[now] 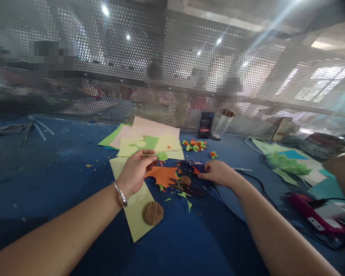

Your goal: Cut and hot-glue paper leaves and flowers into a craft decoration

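Observation:
My left hand (138, 168) pinches a small green paper piece (162, 156) between thumb and fingers, above the orange paper (163, 175) with scalloped cut edges. My right hand (220, 173) is closed at a dark blue glue gun (200, 167), which lies low over the table; a pale stick (244, 169) juts out behind the hand. Between the hands lie dark-handled scissors (194, 190), a small brown disc (185, 180) and green paper scraps (186, 200). Nearer me, a round wooden disc (153, 213) rests on a pale yellow sheet (136, 226).
Coloured sheets (156, 126) are stacked at the back, beside small orange-and-green folded pieces (194, 145). A clear jar (224, 124) stands by the perforated screen (186, 76). At right are a magenta power strip (313, 218), a black cord (261, 186) and another person's arm (340, 172).

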`<state>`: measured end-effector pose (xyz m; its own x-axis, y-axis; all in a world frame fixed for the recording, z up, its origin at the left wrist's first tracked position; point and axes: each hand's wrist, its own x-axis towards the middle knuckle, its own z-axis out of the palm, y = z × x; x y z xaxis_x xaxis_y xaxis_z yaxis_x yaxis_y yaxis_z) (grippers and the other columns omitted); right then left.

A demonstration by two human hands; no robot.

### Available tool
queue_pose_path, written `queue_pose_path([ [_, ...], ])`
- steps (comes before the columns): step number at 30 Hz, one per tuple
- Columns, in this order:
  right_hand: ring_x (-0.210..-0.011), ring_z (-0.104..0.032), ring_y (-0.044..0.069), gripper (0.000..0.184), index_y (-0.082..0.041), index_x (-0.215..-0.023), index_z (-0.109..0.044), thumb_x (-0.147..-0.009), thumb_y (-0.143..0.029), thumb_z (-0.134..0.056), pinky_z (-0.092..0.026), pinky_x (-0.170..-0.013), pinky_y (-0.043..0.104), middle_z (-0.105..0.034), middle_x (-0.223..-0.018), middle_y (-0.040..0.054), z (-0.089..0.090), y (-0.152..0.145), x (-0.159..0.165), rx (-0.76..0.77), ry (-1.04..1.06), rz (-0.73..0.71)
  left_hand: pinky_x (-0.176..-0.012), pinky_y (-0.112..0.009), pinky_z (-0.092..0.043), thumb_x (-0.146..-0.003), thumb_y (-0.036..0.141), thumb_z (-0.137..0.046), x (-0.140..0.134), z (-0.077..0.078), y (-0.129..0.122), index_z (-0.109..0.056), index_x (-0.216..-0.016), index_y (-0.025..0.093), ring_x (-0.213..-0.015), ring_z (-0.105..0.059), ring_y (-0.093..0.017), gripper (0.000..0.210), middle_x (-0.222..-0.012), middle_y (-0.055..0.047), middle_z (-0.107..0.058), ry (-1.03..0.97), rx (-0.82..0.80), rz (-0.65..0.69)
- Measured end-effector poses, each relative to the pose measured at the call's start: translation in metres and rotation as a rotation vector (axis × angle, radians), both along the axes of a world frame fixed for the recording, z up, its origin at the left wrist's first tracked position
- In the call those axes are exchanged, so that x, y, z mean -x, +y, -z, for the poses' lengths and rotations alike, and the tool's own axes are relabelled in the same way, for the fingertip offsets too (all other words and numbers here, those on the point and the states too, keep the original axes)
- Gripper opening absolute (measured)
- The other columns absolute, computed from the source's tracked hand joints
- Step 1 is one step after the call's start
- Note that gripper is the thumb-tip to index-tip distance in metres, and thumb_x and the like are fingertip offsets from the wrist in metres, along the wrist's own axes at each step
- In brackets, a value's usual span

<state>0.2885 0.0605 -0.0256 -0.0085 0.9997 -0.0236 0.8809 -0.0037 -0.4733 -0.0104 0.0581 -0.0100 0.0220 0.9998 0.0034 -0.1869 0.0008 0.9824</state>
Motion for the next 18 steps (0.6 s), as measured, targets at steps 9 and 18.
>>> queue_pose_path([
  [9, -0.047, -0.058, 0.013, 0.022, -0.021, -0.074, -0.053, -0.074, -0.039, -0.065, -0.046, -0.043, 0.025, -0.06, -0.063, -0.0007, -0.008, -0.004, 0.007, 0.115, 0.662, 0.068, -0.059, -0.027, -0.043, -0.068, 0.024, -0.072, 0.006, 0.007, 0.012, -0.055, -0.088, 0.022, -0.068, -0.063, -0.014, 0.026, -0.074, 0.001, -0.064, -0.09, -0.041, -0.105],
  [18, -0.049, -0.031, 0.011, 0.023, -0.023, -0.081, -0.052, -0.088, -0.045, -0.057, -0.038, -0.048, 0.025, -0.036, -0.065, -0.0048, -0.04, -0.022, 0.018, 0.047, 1.359, -0.116, -0.057, -0.026, -0.044, -0.064, 0.023, -0.079, 0.005, 0.003, 0.01, -0.06, -0.079, 0.021, -0.061, -0.057, -0.011, 0.025, -0.072, 0.002, -0.064, -0.134, -0.008, -0.078],
])
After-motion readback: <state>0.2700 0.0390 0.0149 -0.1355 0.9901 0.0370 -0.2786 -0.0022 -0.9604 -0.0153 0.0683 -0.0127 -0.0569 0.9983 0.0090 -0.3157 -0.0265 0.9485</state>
